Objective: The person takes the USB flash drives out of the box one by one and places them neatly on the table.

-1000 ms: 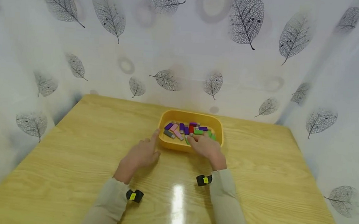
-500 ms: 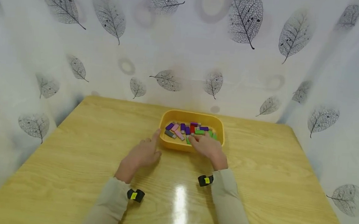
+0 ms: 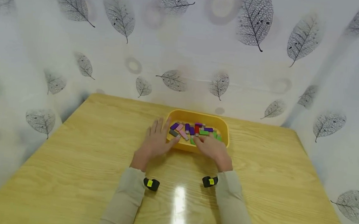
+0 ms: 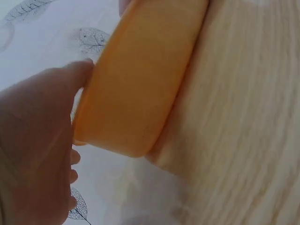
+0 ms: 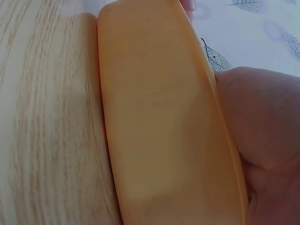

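Note:
A yellow plastic tray [image 3: 181,147] holds several USB sticks: purple [image 3: 187,127], pink [image 3: 184,135], grey [image 3: 173,133], red [image 3: 196,130] and green [image 3: 203,132]. My left hand [image 3: 155,141] is at the tray's left end, fingers extended and thumb reaching over the near rim beside the grey stick. Over the near right rim, my right hand [image 3: 213,148] dips inside, with its thumb close to a green stick. Its fingertips are too small to show whether they pinch anything. Both wrist views show mainly the tray's outer wall [image 4: 136,79], which hides the sticks.
The tray stands toward the back of a wooden table [image 3: 108,131]. A pale curtain with a leaf print [image 3: 184,49] hangs behind the table and along its sides. Black wrist devices [image 3: 151,184] sit by both cuffs.
My left hand has gone from pointing at the tray's left end to extended fingers, with its thumb now over the near rim. My right hand stays in the tray. The view has shifted slightly.

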Available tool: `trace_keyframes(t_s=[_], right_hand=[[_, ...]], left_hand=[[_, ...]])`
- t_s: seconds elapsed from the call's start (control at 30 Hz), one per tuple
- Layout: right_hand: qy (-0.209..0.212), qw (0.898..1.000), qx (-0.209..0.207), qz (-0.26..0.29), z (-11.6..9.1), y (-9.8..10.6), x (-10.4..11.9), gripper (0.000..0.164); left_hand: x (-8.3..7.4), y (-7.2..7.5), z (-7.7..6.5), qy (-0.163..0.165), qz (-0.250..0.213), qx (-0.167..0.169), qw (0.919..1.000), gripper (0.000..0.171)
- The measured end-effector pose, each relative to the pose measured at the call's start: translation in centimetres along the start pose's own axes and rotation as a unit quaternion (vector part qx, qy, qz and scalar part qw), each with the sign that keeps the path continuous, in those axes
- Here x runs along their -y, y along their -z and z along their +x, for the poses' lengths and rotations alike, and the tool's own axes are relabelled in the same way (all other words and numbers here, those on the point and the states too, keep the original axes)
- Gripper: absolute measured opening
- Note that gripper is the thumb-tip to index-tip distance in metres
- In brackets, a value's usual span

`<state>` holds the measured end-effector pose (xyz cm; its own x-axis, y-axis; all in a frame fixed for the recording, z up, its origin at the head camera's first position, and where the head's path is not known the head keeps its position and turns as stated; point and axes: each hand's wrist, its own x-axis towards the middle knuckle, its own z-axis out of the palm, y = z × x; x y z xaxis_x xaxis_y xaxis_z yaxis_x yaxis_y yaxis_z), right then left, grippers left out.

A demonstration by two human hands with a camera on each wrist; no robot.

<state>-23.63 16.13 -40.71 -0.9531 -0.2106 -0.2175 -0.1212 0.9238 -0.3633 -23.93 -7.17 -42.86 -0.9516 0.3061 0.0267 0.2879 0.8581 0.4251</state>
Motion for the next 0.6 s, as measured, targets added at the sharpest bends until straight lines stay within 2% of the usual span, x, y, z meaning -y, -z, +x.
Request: trace_keyframes(t_s=[0.2, 0.37, 0.6], right_hand=[[0.001, 1.0, 0.009, -0.002, 0.08, -0.09, 0.14, 0.062], [0.001, 1.0, 0.003, -0.001, 0.36, -0.18, 0.08, 0.061], [-0.003, 1.0, 0.009, 0.003, 0.53, -0.25, -0.04, 0.062]], left_hand=[[0.59, -0.35, -0.31, -0.011, 0.009, -0.011, 0.9998, 0.089], [0.39, -0.28, -0.29, -0.031, 0.026, 0.002, 0.9992, 0.086], [0.21, -0.45, -0.12, -0.029, 0.03, 0.01, 0.9991, 0.084]])
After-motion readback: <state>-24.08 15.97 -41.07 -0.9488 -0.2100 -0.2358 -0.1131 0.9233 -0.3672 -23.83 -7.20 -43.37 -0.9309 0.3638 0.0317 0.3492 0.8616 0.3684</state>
